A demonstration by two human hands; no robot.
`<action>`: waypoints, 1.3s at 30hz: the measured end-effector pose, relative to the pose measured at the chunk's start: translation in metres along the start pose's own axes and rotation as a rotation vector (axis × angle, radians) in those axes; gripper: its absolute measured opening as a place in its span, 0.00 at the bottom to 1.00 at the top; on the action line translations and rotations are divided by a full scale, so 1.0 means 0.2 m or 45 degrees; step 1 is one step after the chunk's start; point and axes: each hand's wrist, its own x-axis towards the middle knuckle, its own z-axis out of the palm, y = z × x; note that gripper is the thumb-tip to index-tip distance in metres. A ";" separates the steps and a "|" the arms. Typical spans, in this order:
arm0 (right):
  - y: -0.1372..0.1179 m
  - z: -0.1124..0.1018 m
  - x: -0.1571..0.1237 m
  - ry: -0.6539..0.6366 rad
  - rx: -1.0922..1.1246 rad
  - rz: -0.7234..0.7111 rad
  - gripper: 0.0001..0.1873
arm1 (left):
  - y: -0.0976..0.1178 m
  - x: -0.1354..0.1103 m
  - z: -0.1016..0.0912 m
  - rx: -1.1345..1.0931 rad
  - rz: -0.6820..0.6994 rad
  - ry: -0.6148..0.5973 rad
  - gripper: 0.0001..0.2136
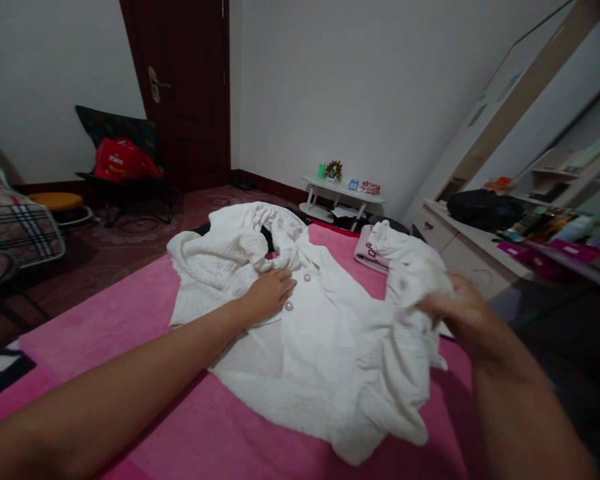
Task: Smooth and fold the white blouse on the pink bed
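A white blouse (315, 347) with round pearl-like buttons lies spread and rumpled in front of me. My left hand (271, 295) rests on it beside the button edge, fingers stretched out and lying on the cloth. On the right, my right hand (463, 310) is closed on a bunched part of the blouse, perhaps a sleeve, and lifts it a little off the surface. This hand is slightly blurred. Under the blouse is a pink blanket (155, 400). Just beyond the raised cloth lies a folded item with dark lettering (367, 250), partly covered by the white fabric.
A dresser (480, 260) on the right holds a black bag (485, 210) and several bottles and boxes. A low white table (340, 189) stands by the far wall. A chair with a red bag (125, 160), an orange stool (57, 200) and a door (185, 87) are at the left.
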 end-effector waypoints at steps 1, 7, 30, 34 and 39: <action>-0.01 -0.07 -0.01 0.075 0.090 -0.050 0.19 | 0.00 0.00 0.00 0.006 0.002 -0.005 0.13; 0.06 -0.28 -0.04 0.682 0.061 -0.267 0.41 | 0.01 0.00 0.00 0.023 -0.007 -0.010 0.14; 0.57 0.53 0.47 -0.085 -0.934 0.209 0.03 | 0.03 -0.01 0.04 0.025 -0.145 0.105 0.15; 0.58 0.41 0.54 0.107 -0.991 0.293 0.09 | 0.02 -0.01 0.05 0.030 -0.163 0.132 0.15; 0.68 0.34 0.47 0.238 -0.996 0.446 0.15 | 0.03 0.00 0.02 -0.003 -0.156 0.093 0.16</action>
